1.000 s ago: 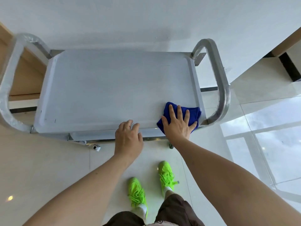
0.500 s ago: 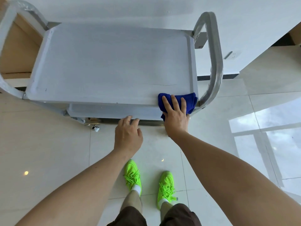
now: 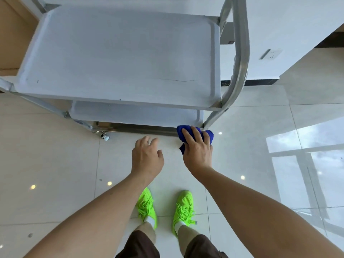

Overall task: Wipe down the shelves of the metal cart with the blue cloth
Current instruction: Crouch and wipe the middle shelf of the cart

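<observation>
The metal cart (image 3: 119, 53) stands before me with its grey top shelf bare. Below its front edge a strip of the lower shelf (image 3: 134, 114) shows. My right hand (image 3: 197, 148) grips the blue cloth (image 3: 209, 135), bunched under the fingers, at the front right corner of the lower shelf beside the cart's leg. My left hand (image 3: 147, 155) hangs in the air in front of the cart, fingers loosely spread, holding nothing and touching nothing.
A curved tubular handle (image 3: 240, 53) rises on the cart's right side. A caster wheel (image 3: 104, 136) sits under the cart at front left. White wall with a socket (image 3: 270, 54) behind; glossy tiled floor all round. My green shoes (image 3: 183, 209) stand close to the cart.
My right hand has drawn the cloth off the top shelf's front right corner and down to the lower shelf's front edge. My left hand has left the top shelf's rim and dropped back.
</observation>
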